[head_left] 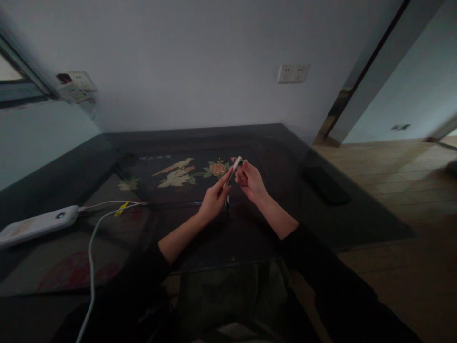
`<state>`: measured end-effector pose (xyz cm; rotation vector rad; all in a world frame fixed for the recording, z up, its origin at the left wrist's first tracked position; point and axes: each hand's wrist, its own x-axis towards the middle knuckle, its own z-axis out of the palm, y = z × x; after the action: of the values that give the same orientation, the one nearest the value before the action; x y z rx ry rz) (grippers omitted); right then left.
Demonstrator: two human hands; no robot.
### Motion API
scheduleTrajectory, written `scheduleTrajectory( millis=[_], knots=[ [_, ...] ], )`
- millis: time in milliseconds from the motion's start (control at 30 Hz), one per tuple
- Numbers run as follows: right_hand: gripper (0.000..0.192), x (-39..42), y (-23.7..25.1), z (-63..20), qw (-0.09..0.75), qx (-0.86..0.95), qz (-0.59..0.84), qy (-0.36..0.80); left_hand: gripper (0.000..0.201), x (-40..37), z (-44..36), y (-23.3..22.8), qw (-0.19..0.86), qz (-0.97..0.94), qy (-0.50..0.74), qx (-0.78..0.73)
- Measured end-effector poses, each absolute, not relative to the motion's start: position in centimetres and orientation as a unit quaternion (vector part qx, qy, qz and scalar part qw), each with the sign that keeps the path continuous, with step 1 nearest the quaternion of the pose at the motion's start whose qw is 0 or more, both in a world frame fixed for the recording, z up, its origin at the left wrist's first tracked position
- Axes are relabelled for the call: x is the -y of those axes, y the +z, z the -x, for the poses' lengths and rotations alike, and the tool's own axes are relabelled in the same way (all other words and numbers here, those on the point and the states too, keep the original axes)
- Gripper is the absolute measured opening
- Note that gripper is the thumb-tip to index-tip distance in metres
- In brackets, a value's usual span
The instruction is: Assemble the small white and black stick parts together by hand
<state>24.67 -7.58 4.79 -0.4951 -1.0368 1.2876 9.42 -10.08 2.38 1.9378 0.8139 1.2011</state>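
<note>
White pen (pixel 234 172) pinched between left hand (pixel 213 200) and right hand (pixel 250 181).

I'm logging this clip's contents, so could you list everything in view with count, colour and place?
pen-like stick: one, white, held between both hands above the table
table: one, dark glass top with bird-and-flower picture, centre
power strip: one, white, table's left side
cables: two, white, running from the strip
yellow tie: one, on a cable
wall sockets: two plates, white, back wall; more on the left wall
dark flat object: one, black, table's right side
left hand: gripping the stick
right hand: fingers at the stick's upper end
</note>
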Motion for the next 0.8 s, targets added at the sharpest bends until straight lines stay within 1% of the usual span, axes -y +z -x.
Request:
scheduleTrajectory(
  millis=[200,400,600,733,800],
  knots=[
    [0.051,7.74,4.93,-24.47,0.649,0.448,0.234,0.568,0.058,10.35,-9.33,2.42,0.344,-0.762,0.444,-0.322],
    [0.049,7.87,5.02,-24.42,0.650,0.445,0.225,0.574,0.056,10.03,-9.47,2.38,0.351,-0.742,0.463,-0.335],
    [0.044,7.72,4.86,-24.50,0.643,0.456,0.221,0.575,0.058,10.02,-9.65,2.45,0.369,-0.723,0.472,-0.344],
    [0.048,7.60,4.64,-24.52,0.648,0.457,0.208,0.573,0.059,10.00,-9.74,2.66,0.379,-0.703,0.487,-0.353],
    [0.046,7.65,4.64,-24.51,0.650,0.454,0.204,0.575,0.059,9.99,-9.79,2.74,0.383,-0.699,0.492,-0.351]
  ],
)
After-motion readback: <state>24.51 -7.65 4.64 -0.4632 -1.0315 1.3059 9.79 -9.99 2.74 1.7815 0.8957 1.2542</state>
